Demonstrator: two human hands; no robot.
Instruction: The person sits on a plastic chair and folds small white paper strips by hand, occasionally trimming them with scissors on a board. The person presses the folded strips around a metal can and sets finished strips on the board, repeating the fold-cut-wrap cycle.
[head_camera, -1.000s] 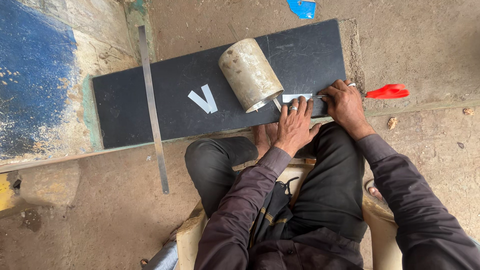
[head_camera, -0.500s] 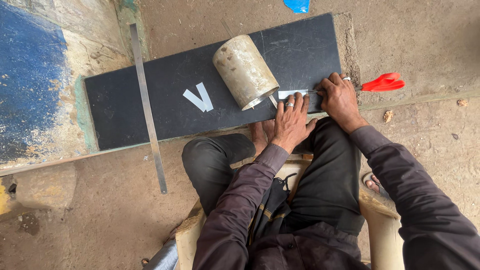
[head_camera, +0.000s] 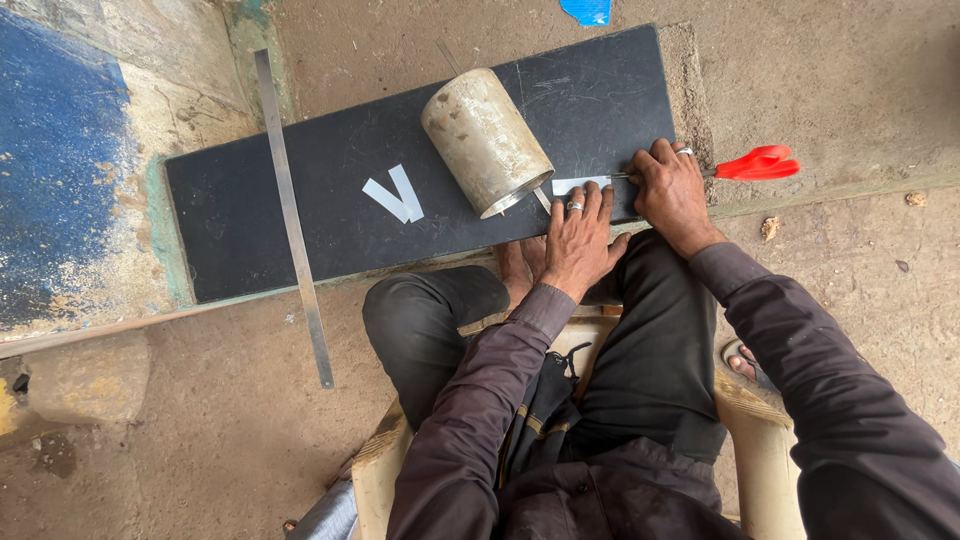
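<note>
Since the earlier frames, both hands have stayed on the same spot near the right end of the black board (head_camera: 300, 210); only the head camera has shifted a little, so the board sits slightly differently in view. Left hand (head_camera: 575, 240) lies flat with fingers spread and slightly fanned, pressing down on a small white strip (head_camera: 580, 184) that rests on the board just beside the open mouth of a dull metal cylinder (head_camera: 485, 140). Right hand (head_camera: 672, 192) is closed around a thin blade-like tool whose red handle (head_camera: 757, 163) sticks out past the board's right edge; its tip seems to meet the strip.

As for progress, two white strips (head_camera: 395, 197) already lie as a V shape near the middle of the board, so those pieces look finished. The strip under the hands looks to be the one being worked on now. How many more pieces are wanted cannot be judged.

Much of the strip is covered by the left fingers, and the tool's tip is too thin to make out, so whether it is touching or cutting is unclear. A long metal ruler (head_camera: 292, 215) lies across the board's left part and onto the floor, untouched. A blue scrap (head_camera: 586, 10) is cut off at the top edge
</note>
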